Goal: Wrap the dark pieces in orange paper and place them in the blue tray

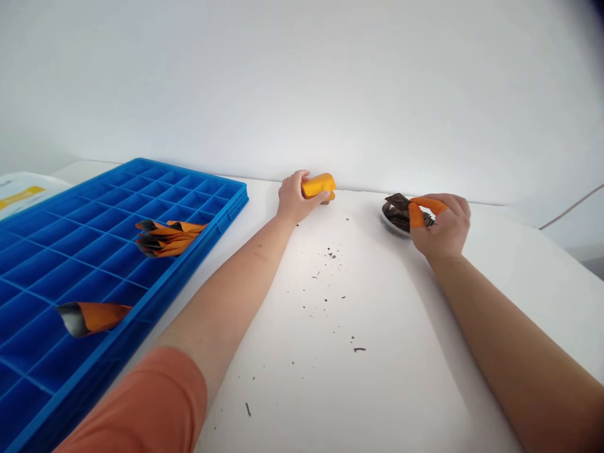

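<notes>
The fingers of the left hand (291, 198) are clamped around a yellow-orange pouch (318, 184), close to the far edge of the desk (401, 377). The thumb and forefinger of the right hand (448, 229) wear orange finger covers (416, 216); their tips are pinched on a dark flat piece (397, 201) just above a small white-rimmed dish (394, 228). That dish stands right of the pouch, near the desk's far edge, and holds more dark flat pieces (399, 218). Dark crumbs (332, 255) lie scattered between the arms, from near the far edge towards the near edge.

Along the desk's left side lies a blue compartment tray (238, 194). Several open orange pouches (177, 242), grey inside, are bunched by its right edge; a single open orange pouch (104, 316) lies nearer its near end. A white package (23, 192) with a yellow stripe sits past the tray's far left side. A white wall (302, 82) rises behind the desk's far edge.
</notes>
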The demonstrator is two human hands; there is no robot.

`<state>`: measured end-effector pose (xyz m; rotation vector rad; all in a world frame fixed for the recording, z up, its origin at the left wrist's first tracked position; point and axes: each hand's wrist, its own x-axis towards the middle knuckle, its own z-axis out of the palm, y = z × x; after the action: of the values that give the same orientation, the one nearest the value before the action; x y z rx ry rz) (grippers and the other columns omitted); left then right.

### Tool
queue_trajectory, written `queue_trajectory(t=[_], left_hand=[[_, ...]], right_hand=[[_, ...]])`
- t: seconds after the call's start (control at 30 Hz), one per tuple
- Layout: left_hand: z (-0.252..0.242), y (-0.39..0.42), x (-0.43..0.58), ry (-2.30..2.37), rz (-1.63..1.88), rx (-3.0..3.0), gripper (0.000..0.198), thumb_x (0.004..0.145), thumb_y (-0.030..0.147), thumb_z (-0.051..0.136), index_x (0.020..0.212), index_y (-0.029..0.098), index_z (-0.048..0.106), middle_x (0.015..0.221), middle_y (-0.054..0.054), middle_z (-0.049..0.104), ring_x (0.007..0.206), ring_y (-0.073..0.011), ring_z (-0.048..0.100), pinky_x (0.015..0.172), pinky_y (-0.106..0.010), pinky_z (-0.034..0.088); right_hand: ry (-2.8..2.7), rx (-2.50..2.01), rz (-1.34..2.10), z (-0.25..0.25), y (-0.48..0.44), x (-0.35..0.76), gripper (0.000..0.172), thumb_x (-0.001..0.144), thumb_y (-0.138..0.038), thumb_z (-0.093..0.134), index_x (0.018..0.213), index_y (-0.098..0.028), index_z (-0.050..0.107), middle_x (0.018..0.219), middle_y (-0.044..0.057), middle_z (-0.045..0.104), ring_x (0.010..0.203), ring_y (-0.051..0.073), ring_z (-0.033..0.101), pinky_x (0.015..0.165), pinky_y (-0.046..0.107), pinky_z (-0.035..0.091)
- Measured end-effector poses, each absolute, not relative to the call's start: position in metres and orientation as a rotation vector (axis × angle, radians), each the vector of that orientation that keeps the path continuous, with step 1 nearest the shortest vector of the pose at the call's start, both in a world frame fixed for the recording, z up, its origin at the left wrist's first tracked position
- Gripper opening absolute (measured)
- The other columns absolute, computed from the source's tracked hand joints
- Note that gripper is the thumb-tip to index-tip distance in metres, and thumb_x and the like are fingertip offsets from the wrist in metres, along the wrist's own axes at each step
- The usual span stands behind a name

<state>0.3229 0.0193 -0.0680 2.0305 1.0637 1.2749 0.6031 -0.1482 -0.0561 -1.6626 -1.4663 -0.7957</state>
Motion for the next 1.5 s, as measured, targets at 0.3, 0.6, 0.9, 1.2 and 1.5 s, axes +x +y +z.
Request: queue_trajectory(t=[0.3,0.6,0.9,1.2,1.5], left_hand=[[-0.068,0.013,0.327,0.751,1.411,2.178,0.057,0.077,0.047,0.081,0.124,0.027,0.055,0.129,-0.009,0.063,0.122,-0.0272,0.06,0.108,-0.045,0.046],[-0.066,-0.001,0.333,0.472,1.4,2.21,0.084,0.079,0.044,0.08,0.145,0.035,0.03,0.14,-0.011,0.05,0.124,-0.0284,0.057,0.089,-0.041,0.054],[-0.052,-0.027,0.332,0.463,0.976,2.378,0.073,0.071,0.047,0.082,0.133,0.029,0.048,0.126,-0.008,0.059,0.114,-0.0282,0.061,0.091,-0.041,0.053],[-0.047,-0.043,0.338,0.415,0.45,2.476,0.048,0.072,0.06,0.076,0.108,0.028,0.071,0.111,-0.004,0.069,0.093,-0.0231,0.064,0.075,-0.033,0.047],[-0.047,-0.043,0.342,0.546,0.372,2.42,0.058,0.082,0.075,0.064,0.061,0.022,0.051,0.063,-0.001,0.051,0.059,-0.017,0.047,0.06,-0.034,0.028]], right_hand=[[-1.49,-1.612,-0.823,-0.06,-0.147,0.605,0.023,0.094,-0.038,0.058,0.092,-0.024,0.075,0.097,0.011,0.077,0.1,0.03,0.064,0.095,0.048,0.051],[-1.52,-1.637,-0.795,-0.057,-0.149,0.6,0.024,0.096,-0.039,0.056,0.096,-0.024,0.075,0.1,0.01,0.075,0.105,0.031,0.066,0.098,0.052,0.05],[-1.484,-1.687,-0.739,-0.059,-0.148,0.598,0.024,0.097,-0.037,0.055,0.1,-0.024,0.074,0.103,0.011,0.073,0.108,0.031,0.063,0.101,0.053,0.048],[-1.506,-1.708,-0.732,-0.058,-0.149,0.592,0.022,0.098,-0.038,0.053,0.097,-0.027,0.073,0.102,0.008,0.074,0.105,0.029,0.065,0.098,0.051,0.051],[-1.562,-1.71,-0.708,-0.06,-0.148,0.59,0.02,0.097,-0.035,0.055,0.099,-0.026,0.072,0.104,0.008,0.075,0.108,0.029,0.065,0.099,0.051,0.051]])
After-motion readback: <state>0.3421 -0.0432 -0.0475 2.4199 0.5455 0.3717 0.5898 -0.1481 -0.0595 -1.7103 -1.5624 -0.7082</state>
